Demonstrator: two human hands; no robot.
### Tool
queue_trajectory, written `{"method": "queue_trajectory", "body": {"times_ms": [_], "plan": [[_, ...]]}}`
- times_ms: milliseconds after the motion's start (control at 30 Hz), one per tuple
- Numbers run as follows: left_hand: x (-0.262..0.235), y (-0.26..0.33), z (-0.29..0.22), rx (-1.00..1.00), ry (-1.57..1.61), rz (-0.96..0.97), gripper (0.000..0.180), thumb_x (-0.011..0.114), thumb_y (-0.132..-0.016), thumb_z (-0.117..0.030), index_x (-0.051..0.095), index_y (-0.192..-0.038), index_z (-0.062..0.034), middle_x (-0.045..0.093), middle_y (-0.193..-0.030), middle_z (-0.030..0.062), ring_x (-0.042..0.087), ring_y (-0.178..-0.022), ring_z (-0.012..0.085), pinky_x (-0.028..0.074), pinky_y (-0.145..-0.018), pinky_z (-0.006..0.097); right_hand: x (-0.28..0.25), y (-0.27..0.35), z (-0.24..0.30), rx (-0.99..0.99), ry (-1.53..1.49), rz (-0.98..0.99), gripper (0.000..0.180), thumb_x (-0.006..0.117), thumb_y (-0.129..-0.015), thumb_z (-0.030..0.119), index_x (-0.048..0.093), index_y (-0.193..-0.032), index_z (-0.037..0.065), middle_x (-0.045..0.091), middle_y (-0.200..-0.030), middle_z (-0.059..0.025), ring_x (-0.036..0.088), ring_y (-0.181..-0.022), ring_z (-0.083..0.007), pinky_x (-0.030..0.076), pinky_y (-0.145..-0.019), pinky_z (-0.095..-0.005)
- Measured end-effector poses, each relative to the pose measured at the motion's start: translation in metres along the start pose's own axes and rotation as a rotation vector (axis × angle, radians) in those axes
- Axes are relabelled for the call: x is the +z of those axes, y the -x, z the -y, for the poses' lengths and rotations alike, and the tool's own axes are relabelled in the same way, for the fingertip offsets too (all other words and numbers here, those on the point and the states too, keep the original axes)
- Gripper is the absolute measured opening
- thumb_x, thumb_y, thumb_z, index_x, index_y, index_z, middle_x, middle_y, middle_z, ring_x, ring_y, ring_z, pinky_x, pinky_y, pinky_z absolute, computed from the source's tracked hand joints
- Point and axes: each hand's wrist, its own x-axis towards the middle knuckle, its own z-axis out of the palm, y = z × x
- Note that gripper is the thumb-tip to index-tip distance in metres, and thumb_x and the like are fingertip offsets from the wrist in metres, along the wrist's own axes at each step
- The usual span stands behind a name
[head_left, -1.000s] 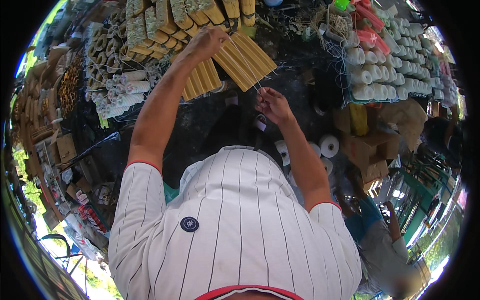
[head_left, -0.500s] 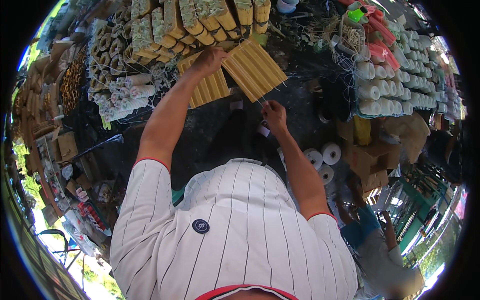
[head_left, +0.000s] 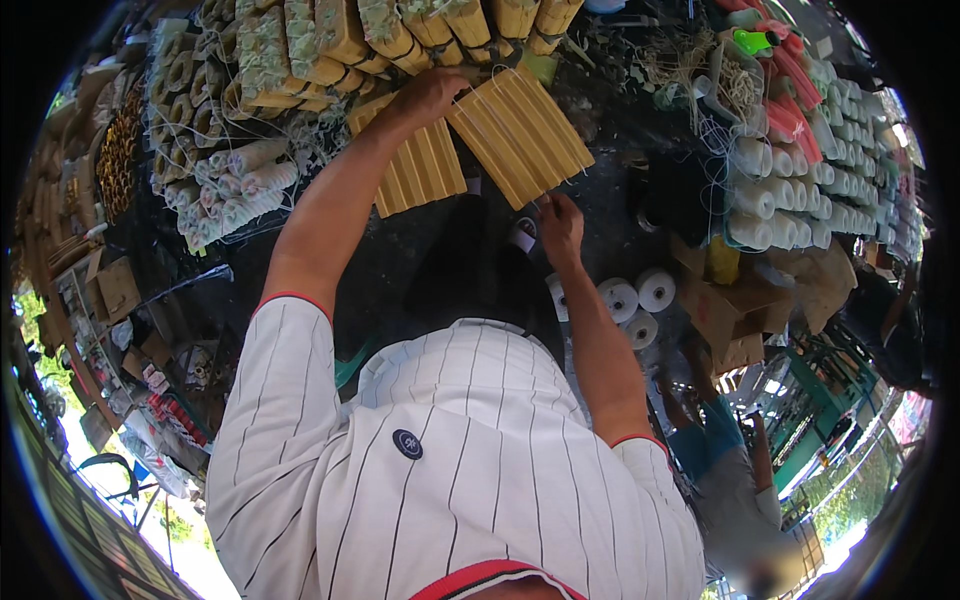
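Two flat, yellow-brown panels with raised parallel ridges are in front of me. My left hand is closed at the upper corner of the right ridged panel, its fingertips partly hidden. Near that panel's lower corner, my right hand is pinched; a thin white string was visible at its fingers a moment ago, though it hardly shows now. The left ridged panel sits below my left wrist, its upper part covered by the hand and forearm. A thin white loop shows at the right panel's top edge.
Bundled yellow blocks are stacked at the far side. White-wrapped rolls lie to the left, pale spools to the right. White thread cones and a cardboard box stand lower right. Another person is there too.
The view has shifted slightly. The right panel appears a little farther right and up, with my right hand still close to its lower corner. My left hand stays at the upper corner.
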Motion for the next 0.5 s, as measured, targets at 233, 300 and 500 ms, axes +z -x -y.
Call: {"method": "queue_trajectory", "body": {"times_ms": [233,300,500], "plan": [[0.007,0.000,0.014,0.061,0.008,-0.011,0.024,0.061,-0.091,-0.003,0.076,-0.111,-0.0012,0.072,-0.107,0.0188,0.071,-0.100,0.0412,0.059,-0.086,0.049,0.000,0.001,0.012,0.083,-0.131,0.008,0.030,0.065,-0.106,0.026,0.073,-0.109,-0.003,0.068,-0.077,-0.0050,0.062,-0.067,-0.0118,0.050,-0.063,-0.0300],[0.007,0.001,0.013,0.076,-0.025,-0.006,0.024,0.061,-0.091,-0.003,0.076,-0.110,-0.0017,0.071,-0.106,0.0184,0.071,-0.099,0.0407,0.059,-0.086,0.049,-0.002,0.002,0.014,0.062,-0.129,-0.001,0.030,0.064,-0.107,0.026,0.073,-0.109,-0.003,0.068,-0.077,-0.0050,0.062,-0.067,-0.0119,0.050,-0.063,-0.0298],[0.002,-0.003,0.008,0.072,-0.085,0.056,0.021,0.062,-0.090,-0.004,0.076,-0.106,-0.0025,0.070,-0.101,0.0172,0.071,-0.098,0.0393,0.059,-0.085,0.049,-0.007,0.002,0.013,0.053,-0.104,0.027,0.030,0.064,-0.107,0.025,0.072,-0.110,-0.004,0.072,-0.083,-0.0071,0.065,-0.071,-0.0129,0.052,-0.067,-0.0301]]}}
